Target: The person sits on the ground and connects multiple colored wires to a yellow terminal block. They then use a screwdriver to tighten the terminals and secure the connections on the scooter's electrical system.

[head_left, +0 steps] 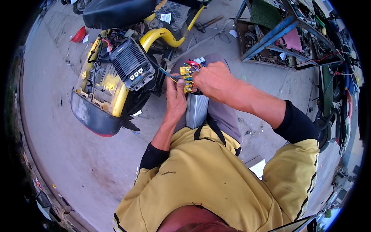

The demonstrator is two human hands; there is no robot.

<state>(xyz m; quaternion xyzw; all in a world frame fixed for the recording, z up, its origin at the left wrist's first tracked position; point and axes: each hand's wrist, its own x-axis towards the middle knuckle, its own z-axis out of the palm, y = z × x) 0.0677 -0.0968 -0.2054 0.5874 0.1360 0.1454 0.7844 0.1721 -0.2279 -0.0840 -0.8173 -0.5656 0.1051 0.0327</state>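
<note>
Left hand (176,96): thumb and fingers closed on yellow terminal strip (187,70), left edge.
Right hand (215,80): fingers curled at strip's right side; exact grip hidden.
Strip location: upper centre of frame, between both hands' fingers.
Silver box (196,111): centre, just below.

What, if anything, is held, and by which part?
Left hand holds the yellow terminal block by its left edge; right hand hides any hold; can't tell.

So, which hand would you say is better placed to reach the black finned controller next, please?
Likely the left hand: it sits nearer the black finned controller, while the right hand is beyond the yellow terminal block.
</note>
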